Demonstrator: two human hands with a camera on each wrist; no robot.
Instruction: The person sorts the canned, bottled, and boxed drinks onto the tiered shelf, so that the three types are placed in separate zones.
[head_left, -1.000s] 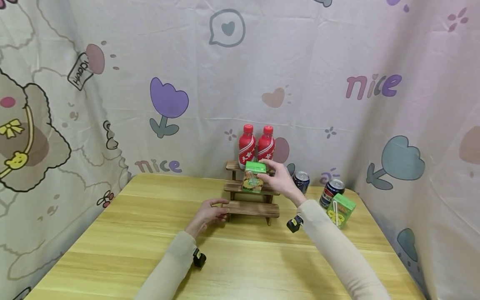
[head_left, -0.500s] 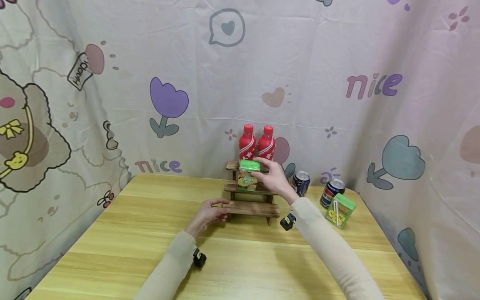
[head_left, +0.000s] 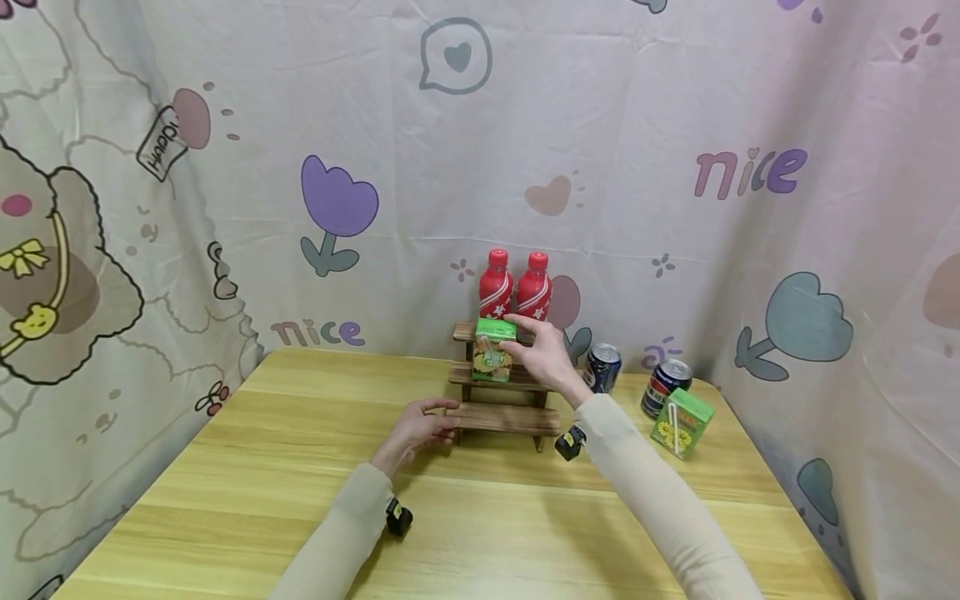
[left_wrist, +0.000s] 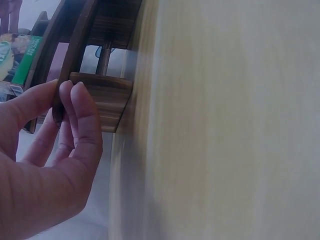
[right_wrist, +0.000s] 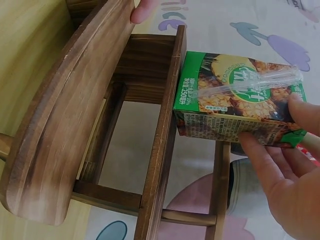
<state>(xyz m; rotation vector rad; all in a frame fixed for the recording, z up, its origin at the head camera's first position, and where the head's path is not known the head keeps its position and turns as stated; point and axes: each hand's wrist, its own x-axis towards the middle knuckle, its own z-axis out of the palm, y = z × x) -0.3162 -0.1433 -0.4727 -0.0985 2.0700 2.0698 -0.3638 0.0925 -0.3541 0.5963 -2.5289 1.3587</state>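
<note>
Right now your right hand (head_left: 546, 358) pinches the pineapple juice carton (head_left: 492, 350) between thumb and fingers, upright at the left end of the wooden rack's middle step (head_left: 459, 372); its base seems to meet the board. Your left hand (head_left: 411, 429) pinches the left end of the bottom step (head_left: 504, 417). Mind that narrow board: if the carton's base overhangs its front edge, letting go could tip it towards you. Your right fingers also sit close to the red bottles (head_left: 496, 287) on the top step (head_left: 463, 332), so a careless sweep could topple one. Should your left hand tug or lift, the rack might rock and unsettle everything on it. Towards the counter's (head_left: 300, 450) right edge stands a second juice carton (head_left: 682, 423), just in front of one blue can (head_left: 663, 390); swinging your forearm wide could knock either.
</note>
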